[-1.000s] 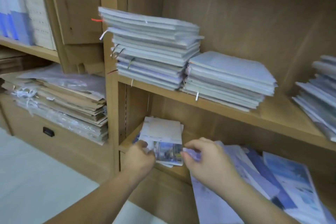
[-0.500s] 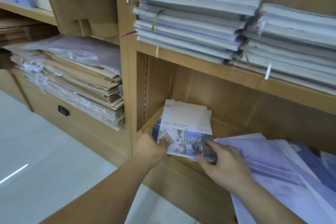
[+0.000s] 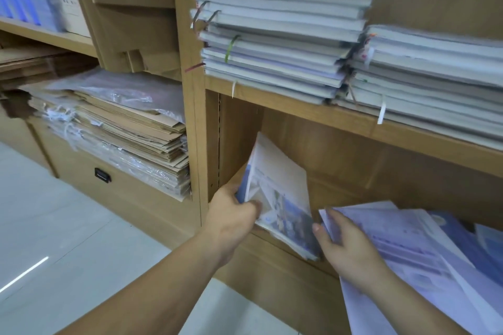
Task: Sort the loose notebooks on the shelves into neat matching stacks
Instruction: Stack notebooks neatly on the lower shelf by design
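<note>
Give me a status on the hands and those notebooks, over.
Left hand grips small notebook stack, tilted up toward shelf side wall. Right hand open, resting on loose notebooks alongside. Nothing seen blocking the stack.

White-and-blue notebooks (image 3: 277,193) (photo-printed covers), lilac booklets (image 3: 408,247), tan shelves (image 3: 353,125)

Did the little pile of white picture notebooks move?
Yes. The small stack of white picture-cover notebooks lay flat on the lower shelf; now the left hand has tipped it up towards the wooden side wall.
</note>
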Available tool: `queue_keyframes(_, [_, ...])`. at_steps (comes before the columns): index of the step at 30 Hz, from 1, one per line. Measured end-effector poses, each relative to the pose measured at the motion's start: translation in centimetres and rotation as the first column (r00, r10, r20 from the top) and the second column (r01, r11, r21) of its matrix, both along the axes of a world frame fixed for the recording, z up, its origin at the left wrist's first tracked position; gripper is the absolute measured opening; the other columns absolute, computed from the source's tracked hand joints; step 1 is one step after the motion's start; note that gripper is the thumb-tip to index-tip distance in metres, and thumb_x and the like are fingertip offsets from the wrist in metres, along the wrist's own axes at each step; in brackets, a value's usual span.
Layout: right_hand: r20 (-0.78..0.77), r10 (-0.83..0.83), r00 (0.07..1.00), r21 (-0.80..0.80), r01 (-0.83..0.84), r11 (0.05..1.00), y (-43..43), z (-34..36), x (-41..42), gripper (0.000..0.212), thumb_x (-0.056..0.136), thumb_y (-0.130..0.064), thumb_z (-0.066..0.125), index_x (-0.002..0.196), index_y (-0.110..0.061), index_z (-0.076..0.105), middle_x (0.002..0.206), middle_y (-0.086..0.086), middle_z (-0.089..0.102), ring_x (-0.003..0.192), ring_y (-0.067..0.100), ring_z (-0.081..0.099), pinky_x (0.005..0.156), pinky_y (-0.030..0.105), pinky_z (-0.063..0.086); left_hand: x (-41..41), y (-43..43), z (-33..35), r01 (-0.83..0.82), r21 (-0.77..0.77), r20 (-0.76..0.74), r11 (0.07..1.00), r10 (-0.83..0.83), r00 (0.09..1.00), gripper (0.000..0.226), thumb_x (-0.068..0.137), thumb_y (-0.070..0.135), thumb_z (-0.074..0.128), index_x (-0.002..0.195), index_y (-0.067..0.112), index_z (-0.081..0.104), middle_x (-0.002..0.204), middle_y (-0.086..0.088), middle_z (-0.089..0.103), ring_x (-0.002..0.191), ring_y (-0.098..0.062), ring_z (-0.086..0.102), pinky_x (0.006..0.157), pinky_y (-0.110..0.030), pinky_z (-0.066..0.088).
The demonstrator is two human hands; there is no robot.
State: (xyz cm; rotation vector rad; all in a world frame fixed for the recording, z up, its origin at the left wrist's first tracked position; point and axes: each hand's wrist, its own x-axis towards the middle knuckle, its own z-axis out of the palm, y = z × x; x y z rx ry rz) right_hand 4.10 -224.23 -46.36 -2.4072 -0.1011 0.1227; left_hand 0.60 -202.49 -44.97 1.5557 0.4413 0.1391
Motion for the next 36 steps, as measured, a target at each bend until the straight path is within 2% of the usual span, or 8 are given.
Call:
queue_keyframes(6, [-0.227, -0.037, 0.973, 0.305, 0.107, 0.946, 0.5, 3.3, -2.4, 0.043, 0.102, -0.033, 0.058, 0.145, -0.030, 0.051, 0.126, -0.012, 0.066, 0.117, 0.013, 0.062, 0.103, 0.027, 0.044, -5.3, -0.9, 4.1, -0.038, -0.278, 0.052, 0.960, 0.055, 0.997, 0.020, 0.096, 0.002, 0.065, 0.111, 0.011, 0.058, 0.103, -0.014, 0.076, 0.089, -0.031, 0.077, 0.083, -0.051, 0.062])
queue_keyframes(9, [-0.372, -0.025, 0.928, 0.477, 0.214, 0.853, -1.1, 5.3, -3.8, 0.051, 0.103, -0.019, 0.057, 0.152, -0.024, 0.043, 0.113, -0.010, 0.066, 0.094, 0.008, 0.065, 0.081, 0.027, 0.054, -7.4, -1.8, 4.7, 0.039, -0.354, 0.023, 0.934, -0.033, 0.999, 0.033, 0.093, -0.002, 0.068, 0.121, 0.004, 0.053, 0.108, -0.019, 0.075, 0.091, -0.035, 0.076, 0.087, -0.053, 0.061])
queue_keyframes(13, [-0.284, -0.107, 0.953, 0.301, 0.194, 0.934, -5.0, 5.2, -5.8, 0.038, 0.102, -0.022, 0.059, 0.138, -0.030, 0.051, 0.114, 0.006, 0.073, 0.105, 0.032, 0.069, 0.096, 0.053, 0.055, -8.6, -4.1, 3.9, 0.162, -0.279, -0.055, 0.946, -0.184, 0.981, 0.039, 0.089, 0.000, 0.072, 0.123, 0.006, 0.053, 0.104, -0.013, 0.078, 0.093, -0.032, 0.076, 0.094, -0.055, 0.058])
queue_keyframes(18, [-0.319, -0.076, 0.945, 0.149, 0.130, 0.980, -10.7, 6.3, -8.0, 0.021, 0.104, -0.016, 0.049, 0.112, -0.035, 0.053, 0.087, 0.009, 0.066, 0.076, 0.022, 0.055, 0.062, 0.030, 0.042, -8.8, -9.4, 1.9, 0.223, -0.180, -0.125, 0.958, -0.247, 0.961, 0.027, 0.090, 0.004, 0.073, 0.113, 0.010, 0.060, 0.096, -0.005, 0.080, 0.092, -0.027, 0.077, 0.089, -0.051, 0.060])
queue_keyframes(24, [-0.132, -0.180, 0.975, 0.030, 0.185, 0.982, -17.7, 5.4, -8.0, 0.040, 0.100, -0.006, 0.048, 0.131, -0.030, 0.051, 0.088, 0.003, 0.069, 0.063, 0.014, 0.060, 0.050, 0.019, 0.041, -6.7, -16.3, -1.8, 0.360, 0.009, -0.149, 0.933, -0.354, 0.923, 0.023, 0.086, 0.023, 0.081, 0.103, 0.017, 0.068, 0.100, -0.002, 0.075, 0.093, -0.022, 0.072, 0.084, -0.041, 0.060])
queue_keyframes(28, [-0.116, -0.219, 0.969, 0.065, 0.228, 0.972, -19.3, 4.1, -7.7, 0.032, 0.101, -0.009, 0.054, 0.130, -0.021, 0.057, 0.098, 0.003, 0.072, 0.079, 0.022, 0.067, 0.060, 0.027, 0.048, -6.0, -18.0, -4.1, 0.356, 0.170, -0.280, 0.919, -0.301, 0.912, 0.046, 0.079, 0.029, 0.084, 0.111, 0.021, 0.052, 0.115, 0.002, 0.062, 0.109, -0.020, 0.063, 0.084, -0.029, 0.052])
queue_keyframes(32, [-0.172, -0.238, 0.956, 0.008, 0.243, 0.970, -18.6, 3.5, -6.7, 0.019, 0.099, -0.016, 0.057, 0.114, -0.027, 0.051, 0.098, 0.011, 0.068, 0.075, 0.025, 0.062, 0.062, 0.034, 0.048, -5.6, -18.5, -4.1, 0.282, 0.076, -0.293, 0.956, -0.249, 0.923, 0.035, 0.067, 0.021, 0.082, 0.100, 0.014, 0.072, 0.088, 0.003, 0.077, 0.083, -0.016, 0.073, 0.072, -0.031, 0.061])
queue_keyframes(36, [-0.233, -0.260, 0.937, -0.093, 0.244, 0.965, -20.3, 0.6, -4.6, 0.057, 0.070, -0.041, 0.065, 0.125, -0.031, 0.052, 0.114, 0.007, 0.060, 0.092, 0.025, 0.066, 0.077, 0.041, 0.059, -5.9, -19.2, -2.4, 0.227, 0.001, -0.195, 0.974, -0.223, 0.955, 0.027, 0.071, 0.014, 0.086, 0.094, 0.015, 0.073, 0.083, 0.007, 0.078, 0.078, -0.014, 0.075, 0.079, -0.038, 0.063])
